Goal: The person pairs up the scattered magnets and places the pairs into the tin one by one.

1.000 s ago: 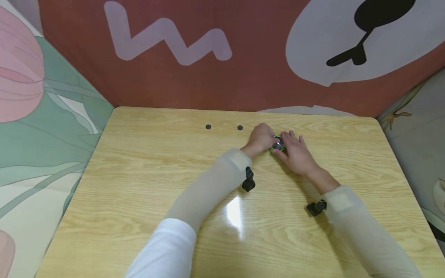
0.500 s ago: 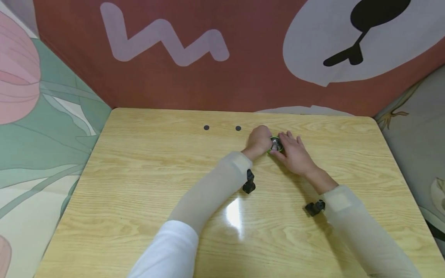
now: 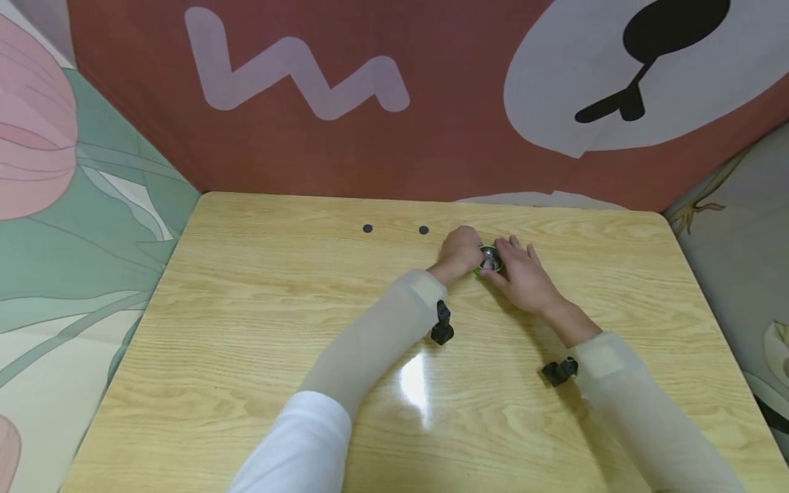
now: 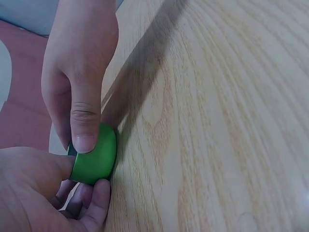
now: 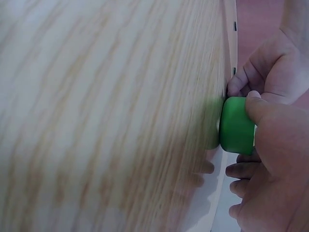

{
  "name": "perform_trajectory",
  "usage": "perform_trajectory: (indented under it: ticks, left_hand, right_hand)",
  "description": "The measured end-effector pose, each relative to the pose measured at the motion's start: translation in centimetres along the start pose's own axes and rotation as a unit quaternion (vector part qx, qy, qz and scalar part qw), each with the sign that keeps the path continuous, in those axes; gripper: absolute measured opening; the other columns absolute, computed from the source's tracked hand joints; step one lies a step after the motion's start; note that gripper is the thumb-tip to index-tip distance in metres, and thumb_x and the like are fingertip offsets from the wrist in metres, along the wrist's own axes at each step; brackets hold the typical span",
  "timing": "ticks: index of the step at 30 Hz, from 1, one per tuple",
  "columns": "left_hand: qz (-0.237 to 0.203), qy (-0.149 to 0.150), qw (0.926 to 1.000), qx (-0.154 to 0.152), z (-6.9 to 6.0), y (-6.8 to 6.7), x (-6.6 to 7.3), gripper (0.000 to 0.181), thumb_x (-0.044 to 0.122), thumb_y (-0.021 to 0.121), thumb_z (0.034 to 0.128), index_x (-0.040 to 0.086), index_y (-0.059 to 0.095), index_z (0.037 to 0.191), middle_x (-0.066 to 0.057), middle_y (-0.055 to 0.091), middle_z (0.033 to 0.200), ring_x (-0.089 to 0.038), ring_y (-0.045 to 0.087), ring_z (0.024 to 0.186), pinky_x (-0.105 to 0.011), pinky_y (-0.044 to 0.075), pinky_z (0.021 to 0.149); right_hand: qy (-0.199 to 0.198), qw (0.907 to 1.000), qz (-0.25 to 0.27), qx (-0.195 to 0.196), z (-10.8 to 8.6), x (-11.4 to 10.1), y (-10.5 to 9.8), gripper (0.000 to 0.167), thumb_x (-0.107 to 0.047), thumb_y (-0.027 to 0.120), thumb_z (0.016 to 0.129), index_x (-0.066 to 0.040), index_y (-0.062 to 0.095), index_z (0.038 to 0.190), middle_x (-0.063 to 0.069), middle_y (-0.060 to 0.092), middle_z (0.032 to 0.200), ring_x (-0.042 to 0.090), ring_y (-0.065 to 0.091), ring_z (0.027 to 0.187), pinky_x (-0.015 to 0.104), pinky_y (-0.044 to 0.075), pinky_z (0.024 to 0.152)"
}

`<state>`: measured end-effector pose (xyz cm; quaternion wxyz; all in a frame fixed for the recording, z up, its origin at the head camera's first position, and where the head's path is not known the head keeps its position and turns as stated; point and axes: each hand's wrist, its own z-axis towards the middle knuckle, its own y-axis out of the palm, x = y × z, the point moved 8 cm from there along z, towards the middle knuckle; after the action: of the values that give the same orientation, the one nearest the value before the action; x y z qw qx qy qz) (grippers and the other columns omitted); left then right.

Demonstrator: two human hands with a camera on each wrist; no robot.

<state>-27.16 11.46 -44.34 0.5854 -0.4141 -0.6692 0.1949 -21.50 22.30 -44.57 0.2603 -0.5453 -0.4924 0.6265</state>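
A small round green-rimmed container (image 3: pixel 490 258) with a shiny silver inside stands near the table's back edge, between the two hands. At its left side my left hand (image 3: pixel 459 253) pinches the rim, fingers curled. From the right my right hand (image 3: pixel 525 277) holds it, thumb on the near side and fingers spread beyond. In the left wrist view the right thumb lies on the green wall (image 4: pixel 99 162), while the left hand (image 4: pixel 36 191) grips at the rim. The right wrist view shows the green side (image 5: pixel 236 125) between right hand (image 5: pixel 285 159) and left hand (image 5: pixel 273 70).
Two flat dark discs (image 3: pixel 367 229) (image 3: pixel 423 230) lie on the wooden table (image 3: pixel 246 308) left of the hands, by the back edge. A red patterned wall (image 3: pixel 345 157) rises behind. Small black cameras (image 3: pixel 442 323) (image 3: pixel 559 371) hang at both wrists.
Compared with one second ago, the left fingers have drawn back from over the container to its left rim, and more of the silver inside shows. The right hand has barely moved.
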Motion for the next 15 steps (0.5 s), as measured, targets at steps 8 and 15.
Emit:
perform_trajectory:
  ticks: [8,15]
  left_hand:
    - [0.001,0.013,0.9999,-0.006,0.03,-0.02,0.07,0.01,0.007,0.071,0.0867,0.008,0.073,0.097,-0.001,0.07,0.095,-0.014,0.059,0.081,-0.021,0.046,0.068]
    - [-0.007,0.008,0.9998,-0.019,-0.06,0.03,-0.06,0.017,0.018,0.07,0.093,0.008,0.073,0.107,0.0,0.071,0.105,-0.014,0.063,0.091,-0.022,0.049,0.078]
  right_hand:
    - [0.003,1.0,0.0,-0.005,-0.08,-0.05,-0.04,0.078,-0.037,0.056,0.105,0.013,0.023,0.155,0.034,0.024,0.159,0.049,0.012,0.15,0.067,0.005,0.119]
    - [0.003,1.0,-0.001,-0.008,-0.01,0.14,0.08,0.078,-0.038,0.055,0.106,0.013,0.022,0.155,0.034,0.024,0.159,0.049,0.012,0.151,0.067,0.005,0.119]
